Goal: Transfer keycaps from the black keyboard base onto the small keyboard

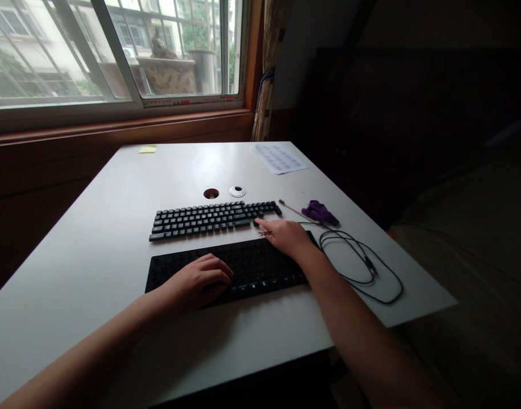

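Fingers of right hand (286,237) bent at loose black keycap (255,222), grip unclear; fingers of left hand (207,278) curled together on black keyboard base (247,258), flat on white table (81,238), just nearer than keycap rows (200,220).

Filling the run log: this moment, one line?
left hand on keyboard base | right hand at loose keycap | keycap rows beyond base | cable, purple cloth at right
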Available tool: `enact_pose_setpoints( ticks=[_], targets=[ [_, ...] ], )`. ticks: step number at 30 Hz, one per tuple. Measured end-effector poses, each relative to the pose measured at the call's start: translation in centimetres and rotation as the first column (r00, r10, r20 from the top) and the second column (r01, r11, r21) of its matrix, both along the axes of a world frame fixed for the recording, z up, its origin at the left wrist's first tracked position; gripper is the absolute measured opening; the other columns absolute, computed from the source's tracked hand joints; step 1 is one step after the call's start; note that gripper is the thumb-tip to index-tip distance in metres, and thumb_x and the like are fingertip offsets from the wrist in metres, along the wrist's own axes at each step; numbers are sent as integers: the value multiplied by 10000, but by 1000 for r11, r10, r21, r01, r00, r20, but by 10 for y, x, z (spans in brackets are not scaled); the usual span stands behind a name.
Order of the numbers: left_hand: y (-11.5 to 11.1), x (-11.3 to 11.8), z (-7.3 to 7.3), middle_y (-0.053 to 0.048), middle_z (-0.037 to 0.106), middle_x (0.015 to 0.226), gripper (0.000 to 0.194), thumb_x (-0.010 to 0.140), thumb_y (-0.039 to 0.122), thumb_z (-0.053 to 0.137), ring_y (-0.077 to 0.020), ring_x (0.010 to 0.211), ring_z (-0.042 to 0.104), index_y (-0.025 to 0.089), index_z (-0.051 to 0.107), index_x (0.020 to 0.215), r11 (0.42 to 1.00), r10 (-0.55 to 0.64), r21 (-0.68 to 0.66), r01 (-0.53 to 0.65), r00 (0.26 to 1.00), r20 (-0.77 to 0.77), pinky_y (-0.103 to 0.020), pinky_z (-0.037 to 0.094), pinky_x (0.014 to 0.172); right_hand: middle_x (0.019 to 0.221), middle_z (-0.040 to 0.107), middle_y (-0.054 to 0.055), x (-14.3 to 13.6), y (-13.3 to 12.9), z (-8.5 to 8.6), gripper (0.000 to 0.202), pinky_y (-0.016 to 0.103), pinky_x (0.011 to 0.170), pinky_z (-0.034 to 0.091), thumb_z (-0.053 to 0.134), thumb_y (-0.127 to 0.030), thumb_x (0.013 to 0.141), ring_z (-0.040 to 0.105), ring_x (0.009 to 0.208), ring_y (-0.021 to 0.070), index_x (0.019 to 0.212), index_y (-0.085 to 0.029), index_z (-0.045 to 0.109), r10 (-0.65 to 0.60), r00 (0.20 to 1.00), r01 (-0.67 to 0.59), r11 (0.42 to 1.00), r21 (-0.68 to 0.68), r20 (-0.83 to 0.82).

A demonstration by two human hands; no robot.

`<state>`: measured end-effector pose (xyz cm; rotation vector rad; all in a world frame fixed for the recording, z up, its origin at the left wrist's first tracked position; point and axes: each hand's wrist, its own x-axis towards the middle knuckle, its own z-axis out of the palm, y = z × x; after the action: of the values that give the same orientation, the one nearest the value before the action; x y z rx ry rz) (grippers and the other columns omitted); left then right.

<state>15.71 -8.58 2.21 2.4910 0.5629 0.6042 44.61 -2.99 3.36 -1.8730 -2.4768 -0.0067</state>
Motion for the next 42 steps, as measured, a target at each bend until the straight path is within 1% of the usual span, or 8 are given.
enact_pose_setpoints(
  ticks=[3,8,14,18,22,29,35,42],
  targets=[
    [0,0,1,-89,664,1084,153,931,171,542,-181,990,585,194,672,1006,1000,-5,1,5,1000,0,-316,510,857,1238,678,15,0,0,0,461,336,846,482,429,-363,961,650,1043,228,1421,-390,464,-9,1000,9,1000,7,-11],
    [0,-1,0,-89,661,1087,151,930,176,546,-183,1001,583,195,673,1009,1000,-2,-1,2,1000,-2,-315,507,861,1226,685,2,5,1,-2,504,335,859,486,460,-260,918,653,1036,223,1403,-390,488,-28,999,28,1000,11,-24],
    [0,-1,0,-89,662,1074,149,929,167,543,-179,988,585,191,673,997,1000,-5,10,5,1000,13,-310,509,854,1234,682,-2,9,-1,0,485,327,858,493,457,-234,909,656,1038,215,1370,-366,535,-12,997,16,998,53,-73],
    [1,-1,1,-100,664,1071,158,938,178,529,-187,990,585,187,673,1000,1000,-11,13,10,1000,24,-318,515,849,1192,702,5,7,-2,1,454,319,861,492,459,-246,917,662,1017,207,1346,-352,565,0,997,4,999,51,-82],
    [1,0,0,-102,665,1068,155,937,185,530,-189,985,588,188,673,998,1000,-14,16,14,1000,25,-321,516,848,1218,690,-4,3,-3,0,451,316,875,484,467,-270,921,654,1040,205,1354,-363,555,22,997,-18,998,54,-74],
    [0,1,2,-97,668,1062,147,934,185,536,-185,978,596,192,673,988,1000,-7,15,7,1000,28,-313,517,842,1204,696,24,-4,-3,0,426,334,858,479,411,-438,968,657,1028,223,1370,-373,535,-13,1000,13,1000,26,-13],
    [0,2,0,-97,665,1072,150,932,182,540,-187,990,590,193,674,1000,1000,-4,11,4,1000,27,-319,516,852,1216,690,27,-6,0,-2,431,343,863,474,381,-430,977,656,1026,225,1386,-383,511,-33,999,33,999,11,5],
    [0,2,3,-103,669,1054,162,948,214,522,-187,974,601,191,677,992,1000,-9,11,8,999,35,-314,521,842,1197,696,29,-8,2,-3,443,348,853,482,381,-425,975,659,1010,231,1402,-392,490,-36,999,36,999,18,17]
  ],
)
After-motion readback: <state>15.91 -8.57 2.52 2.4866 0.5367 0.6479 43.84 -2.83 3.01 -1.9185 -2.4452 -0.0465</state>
